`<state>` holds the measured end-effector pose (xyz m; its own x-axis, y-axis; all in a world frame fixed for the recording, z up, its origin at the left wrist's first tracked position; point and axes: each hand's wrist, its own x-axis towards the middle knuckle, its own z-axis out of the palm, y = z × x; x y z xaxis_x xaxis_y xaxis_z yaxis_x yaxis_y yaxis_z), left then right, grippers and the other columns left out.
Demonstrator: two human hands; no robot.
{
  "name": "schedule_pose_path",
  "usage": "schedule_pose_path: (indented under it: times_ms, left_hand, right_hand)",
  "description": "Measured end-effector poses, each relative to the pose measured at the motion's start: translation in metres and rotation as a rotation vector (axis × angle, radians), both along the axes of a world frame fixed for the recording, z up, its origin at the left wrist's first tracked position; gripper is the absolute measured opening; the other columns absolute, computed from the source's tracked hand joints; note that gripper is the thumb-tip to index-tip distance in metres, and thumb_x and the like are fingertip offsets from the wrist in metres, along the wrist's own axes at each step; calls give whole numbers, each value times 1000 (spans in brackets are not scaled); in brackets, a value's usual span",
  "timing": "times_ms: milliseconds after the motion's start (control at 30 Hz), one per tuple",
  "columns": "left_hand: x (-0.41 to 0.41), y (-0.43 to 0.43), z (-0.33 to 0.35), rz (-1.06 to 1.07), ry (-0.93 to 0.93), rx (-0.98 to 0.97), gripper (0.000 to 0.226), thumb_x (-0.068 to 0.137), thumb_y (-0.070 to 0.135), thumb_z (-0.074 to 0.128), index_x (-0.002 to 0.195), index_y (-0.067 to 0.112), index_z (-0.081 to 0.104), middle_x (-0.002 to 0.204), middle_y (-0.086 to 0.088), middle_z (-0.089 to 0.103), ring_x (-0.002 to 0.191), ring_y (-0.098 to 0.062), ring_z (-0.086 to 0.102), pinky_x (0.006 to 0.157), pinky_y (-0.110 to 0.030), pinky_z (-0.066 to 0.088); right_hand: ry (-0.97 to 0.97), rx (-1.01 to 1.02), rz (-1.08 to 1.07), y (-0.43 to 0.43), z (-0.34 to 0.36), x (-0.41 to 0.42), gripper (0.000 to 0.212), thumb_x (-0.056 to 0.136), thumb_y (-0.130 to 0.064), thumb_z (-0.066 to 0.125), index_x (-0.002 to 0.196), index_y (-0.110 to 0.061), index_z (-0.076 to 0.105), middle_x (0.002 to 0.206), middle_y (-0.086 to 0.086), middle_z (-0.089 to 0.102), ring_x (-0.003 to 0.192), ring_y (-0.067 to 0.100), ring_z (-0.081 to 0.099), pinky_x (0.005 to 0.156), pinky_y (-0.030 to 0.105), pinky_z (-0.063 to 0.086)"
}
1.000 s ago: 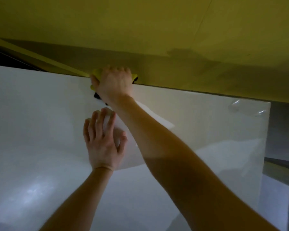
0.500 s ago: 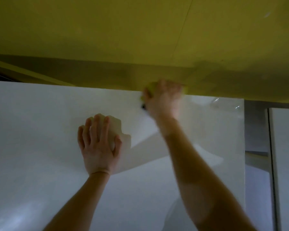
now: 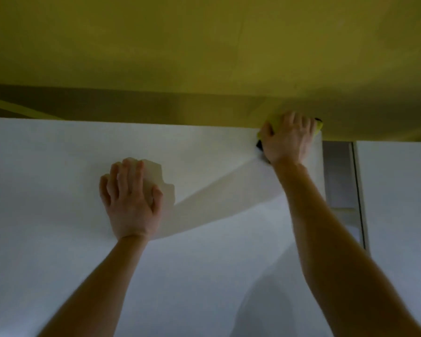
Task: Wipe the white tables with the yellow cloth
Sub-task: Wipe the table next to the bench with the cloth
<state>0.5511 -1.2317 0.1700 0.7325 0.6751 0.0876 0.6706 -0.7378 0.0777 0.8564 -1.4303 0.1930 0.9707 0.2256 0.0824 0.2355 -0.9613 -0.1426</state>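
- The person's left hand [image 3: 131,200] lay flat on the white table [image 3: 46,178]. Its fingers were straight and close together, the thumb was out to the side, and it held nothing.
- The right hand [image 3: 287,139] was stretched further out than the left and well apart from it, at the table's far edge by the far right corner.
- Under that right hand sat the yellow cloth [image 3: 271,121], bunched beneath the palm. The fingers curled over it and the thumb hooked round its side, and bits of yellow poked out on either side of the hand.
- A small dark patch [image 3: 260,144] showed just below the thumb; I could not tell what it was.
- Beyond the fingertips lay a dull yellow surface [image 3: 204,45].
- Right of the right arm ran a narrow gap [image 3: 338,178], and past it stood a second table [image 3: 399,215], also white.
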Motion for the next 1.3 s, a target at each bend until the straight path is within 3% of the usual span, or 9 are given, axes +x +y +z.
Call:
schedule_pose_path:
  times_ms: [100, 200, 300, 467, 567, 733, 1000, 1167, 1300]
  left_hand:
    - [-1, -3, 3, -9, 39, 26, 72, 101, 46, 46, 166, 19, 38, 171, -18, 37, 159, -42, 30, 132, -63, 15]
    - [4, -10, 2, -116, -43, 102, 57, 104, 29, 55, 157, 11, 51, 163, -18, 49, 152, -41, 45, 128, -65, 24]
    - [19, -28, 5, -208, -82, 95, 53, 105, 29, 58, 155, 10, 54, 161, -19, 51, 148, -42, 48, 127, -64, 27]
    - [77, -87, 10, -423, -105, -28, 58, 107, 42, 55, 159, 18, 54, 166, -19, 46, 152, -43, 44, 127, -63, 28]
    - [88, -105, 8, -459, -87, -58, 63, 105, 47, 56, 163, 22, 49, 171, -20, 39, 156, -47, 37, 128, -64, 26]
    - [88, -105, 4, -434, -102, -40, 63, 103, 45, 58, 161, 21, 53, 169, -20, 41, 155, -47, 38, 127, -65, 28]
    - [89, -106, 0, -417, -107, -59, 63, 101, 43, 61, 158, 19, 56, 169, -18, 42, 154, -47, 40, 126, -65, 29]
    - [90, -106, 3, -429, -96, -55, 65, 100, 44, 59, 159, 20, 55, 169, -18, 42, 155, -46, 39, 127, -64, 28]
    - [90, -106, 2, -421, -97, -62, 65, 100, 47, 57, 158, 19, 55, 168, -17, 43, 155, -44, 39, 128, -63, 27]
  right_hand:
    - [105, -48, 85, 54, -1, -35, 56, 100, -46, 50, 133, -3, 62, 130, 23, 66, 130, 41, 55, 127, 56, 23]
    - [237, 2, 485, 134, 9, -75, 56, 103, -57, 46, 133, -14, 63, 130, 14, 68, 127, 36, 56, 119, 50, 32]
    - [317, 47, 636, 138, 20, -59, 57, 103, -66, 48, 133, -20, 61, 130, 8, 69, 124, 31, 61, 109, 44, 41]
    - [89, 164, 341, -17, -1, 26, 42, 95, -57, 58, 101, -16, 66, 96, 13, 72, 92, 38, 68, 83, 44, 47]
    - [82, 143, 222, -73, 4, 54, 40, 95, -55, 56, 91, -15, 61, 87, 9, 67, 85, 36, 63, 81, 44, 45]
    - [113, 66, 225, -18, 9, 27, 38, 100, -50, 53, 98, -15, 69, 98, 12, 73, 98, 33, 66, 97, 45, 41]
    - [337, 246, 582, 6, -3, 29, 51, 96, -72, 56, 103, -22, 64, 98, 2, 71, 92, 27, 64, 87, 39, 45]
    - [212, 271, 360, -90, -11, 78, 53, 98, -69, 61, 104, -17, 65, 95, 7, 69, 88, 31, 63, 85, 42, 46]
    - [396, 379, 77, -95, -12, 88, 57, 102, -72, 54, 109, -15, 61, 94, 6, 65, 86, 29, 61, 76, 38, 44]
